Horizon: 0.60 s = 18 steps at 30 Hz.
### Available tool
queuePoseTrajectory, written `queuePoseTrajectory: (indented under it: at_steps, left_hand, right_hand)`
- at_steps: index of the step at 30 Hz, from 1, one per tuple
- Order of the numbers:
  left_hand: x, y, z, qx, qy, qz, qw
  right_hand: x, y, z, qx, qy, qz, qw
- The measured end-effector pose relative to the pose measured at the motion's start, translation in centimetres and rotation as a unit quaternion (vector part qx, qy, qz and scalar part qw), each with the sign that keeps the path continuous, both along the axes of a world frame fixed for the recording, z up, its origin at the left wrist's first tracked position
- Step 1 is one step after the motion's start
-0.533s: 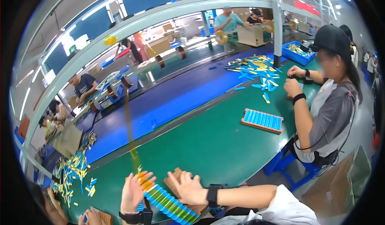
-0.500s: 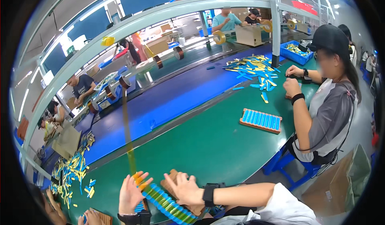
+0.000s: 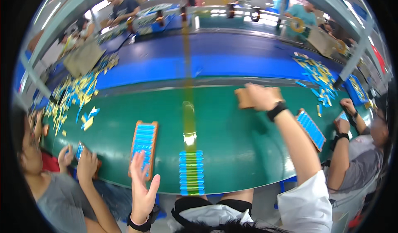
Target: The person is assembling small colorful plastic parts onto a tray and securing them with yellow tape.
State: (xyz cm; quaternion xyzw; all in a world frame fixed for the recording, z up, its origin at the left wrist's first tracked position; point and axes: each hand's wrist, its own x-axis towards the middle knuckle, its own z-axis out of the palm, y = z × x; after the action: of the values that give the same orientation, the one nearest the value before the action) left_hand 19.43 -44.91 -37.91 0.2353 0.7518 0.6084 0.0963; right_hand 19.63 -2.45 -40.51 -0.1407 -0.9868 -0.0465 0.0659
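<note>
My left hand (image 3: 143,191) is open, its fingers spread above the near end of an orange-brown tray (image 3: 155,143) filled with a row of blue strips (image 3: 145,138); it seems to hold nothing. To its right, a row of blue pieces (image 3: 183,173) lies on the table, joined down the middle by yellowish see-through tape (image 3: 188,112). That tape runs away from me up to a dark roll (image 3: 184,14). Farther off on the right, my right hand (image 3: 261,97) is closed over a brown tray (image 3: 244,98), whose middle it hides.
The green table (image 3: 224,150) borders a blue conveyor belt (image 3: 145,63). Blue and yellow pieces (image 3: 76,94) are heaped at left, with another heap (image 3: 317,77) at right near a blue bin (image 3: 356,90). Co-workers sit on both sides; another filled tray (image 3: 311,129) lies at right.
My view has swung round. My right hand has carried the brown tray away from me to the far right. My left hand has let go of the taped row, which now lies on the table.
</note>
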Motion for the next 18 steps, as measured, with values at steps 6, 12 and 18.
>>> queuePoseTrajectory:
  at_steps: [6,12,18]
  left_hand:
    - [2.2,-3.7,-3.2,-0.226,0.099,0.189,0.95]
    - [1.2,-2.8,-5.4,-0.258,0.119,0.231,0.93]
    - [-0.8,-2.0,-6.1,-0.29,0.179,0.243,0.908]
  right_hand:
    - [3.8,5.0,0.9,0.197,-0.042,-0.114,0.973]
    - [1.3,-13.8,0.1,-0.153,-0.02,0.195,0.969]
    - [1.7,-20.9,0.3,-0.171,-0.016,0.193,0.966]
